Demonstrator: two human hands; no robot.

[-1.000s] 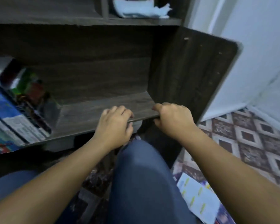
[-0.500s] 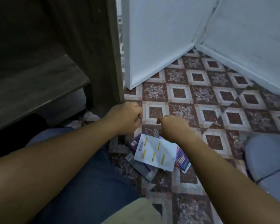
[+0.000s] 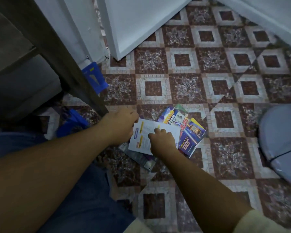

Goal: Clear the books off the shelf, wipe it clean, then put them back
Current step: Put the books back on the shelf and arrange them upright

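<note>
- More of the tiled floor (image 3: pixel 225 84) is shown than half a second ago; of the shelf (image 3: pixel 54 52) only a side panel is seen, at left.
- The books (image 3: pixel 190 137) are piled on the floor near the panel's foot.
- The white book (image 3: pixel 141 138) on top, untouched earlier, is now reached by both hands.
- Its left edge is gripped by the curled left hand (image 3: pixel 123 125).
- The right hand (image 3: pixel 163 142) is laid on its cover, fingers bent; whether it grips cannot be told.
</note>
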